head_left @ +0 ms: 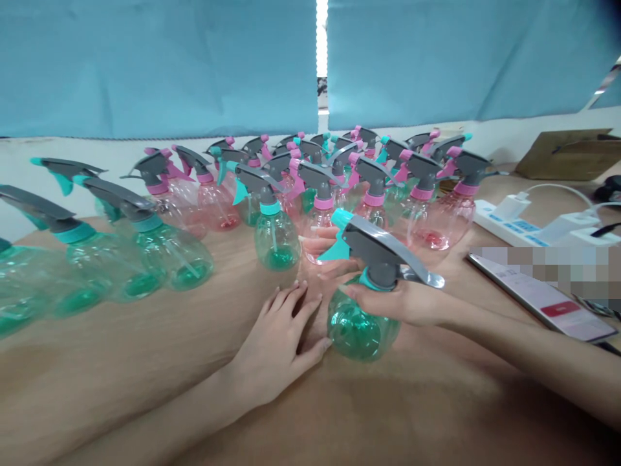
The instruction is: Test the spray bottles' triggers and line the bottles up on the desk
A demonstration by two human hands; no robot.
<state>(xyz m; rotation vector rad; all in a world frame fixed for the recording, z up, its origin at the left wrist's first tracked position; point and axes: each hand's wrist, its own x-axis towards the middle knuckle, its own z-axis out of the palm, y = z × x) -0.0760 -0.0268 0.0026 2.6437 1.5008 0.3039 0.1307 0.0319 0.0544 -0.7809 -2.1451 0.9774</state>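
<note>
My right hand (410, 304) grips a round-bellied, clear green plastic spray bottle (361, 330) at its neck, thumb before, fingers behind; my left hand (269, 349) lies loosely spread left of it on the flat brown tabletop (87, 375). Beyond that bottle, glossy see-through green bottles (276, 249) and bulbous pink plastic bottles (434, 223) wear their grey trigger heads already, like mine; anything left undone, I cannot tell.

Front btl (361, 330) is clear grn w/ teal/grey head (378, 249), rear btls (323, 203) pink or grn, curtain (155, 65) lt blue.
</note>
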